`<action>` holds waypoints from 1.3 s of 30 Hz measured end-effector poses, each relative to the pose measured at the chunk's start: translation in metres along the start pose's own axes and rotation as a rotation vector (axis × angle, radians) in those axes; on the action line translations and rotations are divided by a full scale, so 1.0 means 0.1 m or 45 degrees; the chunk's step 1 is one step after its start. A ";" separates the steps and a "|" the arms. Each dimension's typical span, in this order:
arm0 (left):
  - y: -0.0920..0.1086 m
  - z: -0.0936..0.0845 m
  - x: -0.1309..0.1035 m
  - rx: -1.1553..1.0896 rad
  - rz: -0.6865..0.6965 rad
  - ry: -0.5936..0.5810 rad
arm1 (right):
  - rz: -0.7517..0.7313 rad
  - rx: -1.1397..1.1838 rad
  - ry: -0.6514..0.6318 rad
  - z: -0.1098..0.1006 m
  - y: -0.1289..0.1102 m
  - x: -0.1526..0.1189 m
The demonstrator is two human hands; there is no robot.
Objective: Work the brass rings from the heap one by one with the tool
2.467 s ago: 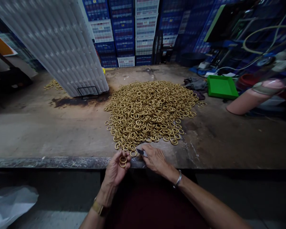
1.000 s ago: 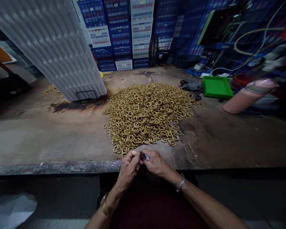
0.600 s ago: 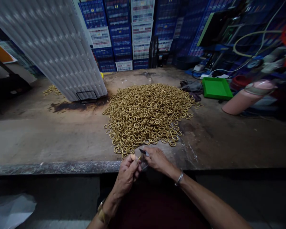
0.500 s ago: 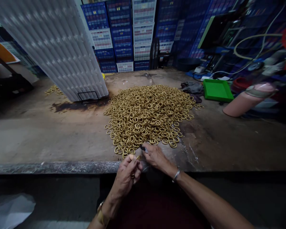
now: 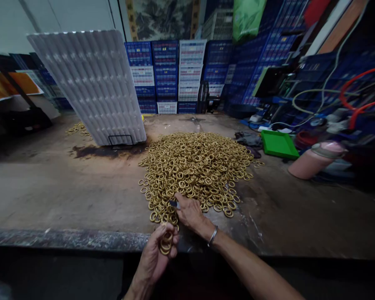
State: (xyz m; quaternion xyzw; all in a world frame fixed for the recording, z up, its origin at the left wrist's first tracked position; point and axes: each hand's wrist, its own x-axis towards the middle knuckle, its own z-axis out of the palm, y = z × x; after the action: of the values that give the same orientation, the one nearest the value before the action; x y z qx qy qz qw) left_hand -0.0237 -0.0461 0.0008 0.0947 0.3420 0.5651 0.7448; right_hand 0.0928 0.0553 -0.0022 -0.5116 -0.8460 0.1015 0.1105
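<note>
A large heap of brass-coloured rings (image 5: 196,166) lies on the worktable in front of me. At the table's front edge, my left hand (image 5: 161,246) is closed around a few brass rings (image 5: 165,243), palm turned up. Just beyond it, my right hand (image 5: 190,212) reaches over the near edge of the heap, touching the rings there. Its fingers grip a small tool (image 5: 174,204) with a dark end and a light grey part; its exact kind is not clear. A metal bangle circles the right wrist.
A tall ribbed translucent panel (image 5: 90,87) leans in a black wire stand (image 5: 121,142) at left. A green tray (image 5: 279,144) and a pink bottle (image 5: 314,160) are at right. Blue and white crates (image 5: 165,71) are stacked behind the worktable (image 5: 81,196), near a dark monitor (image 5: 265,81).
My view has tilted upward. My right hand has moved left and forward onto the heap's edge with the tool. My left hand has turned, showing the rings inside it.
</note>
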 end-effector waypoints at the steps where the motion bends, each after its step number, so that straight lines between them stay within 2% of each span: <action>1: 0.00 0.00 0.02 -0.026 -0.013 0.020 | 0.005 -0.004 0.005 0.01 0.01 0.00; 4: 0.00 -0.01 0.08 -0.011 -0.007 0.086 | 0.016 0.024 0.016 0.02 0.05 0.00; 7: -0.02 -0.01 0.17 0.160 0.101 0.087 | 0.038 0.188 0.043 0.01 0.09 -0.01; 13: -0.03 0.01 0.34 0.688 0.326 0.207 | 0.082 0.947 0.099 -0.06 0.12 -0.11; 18: 0.02 0.17 0.38 0.876 0.383 0.110 | 0.163 1.306 0.002 -0.08 0.14 -0.19; 24: 0.02 0.21 0.41 0.959 0.420 0.097 | 0.240 1.326 -0.071 -0.10 0.16 -0.17; 30: 0.02 0.17 0.38 0.824 0.192 -0.008 | 0.289 1.279 -0.074 -0.15 0.11 -0.15; 35: 0.04 0.19 0.36 0.654 0.112 -0.076 | 0.295 1.408 -0.124 -0.12 0.12 -0.15; 39: 0.05 0.21 0.36 0.602 0.112 -0.061 | 0.314 1.271 -0.013 -0.09 0.18 -0.16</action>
State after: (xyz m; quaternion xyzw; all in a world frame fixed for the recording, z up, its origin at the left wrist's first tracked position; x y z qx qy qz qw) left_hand -0.0098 -0.0067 0.0047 0.2947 0.4425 0.4988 0.6845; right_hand 0.1178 0.0504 -0.0004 -0.4919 -0.6285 0.5077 0.3244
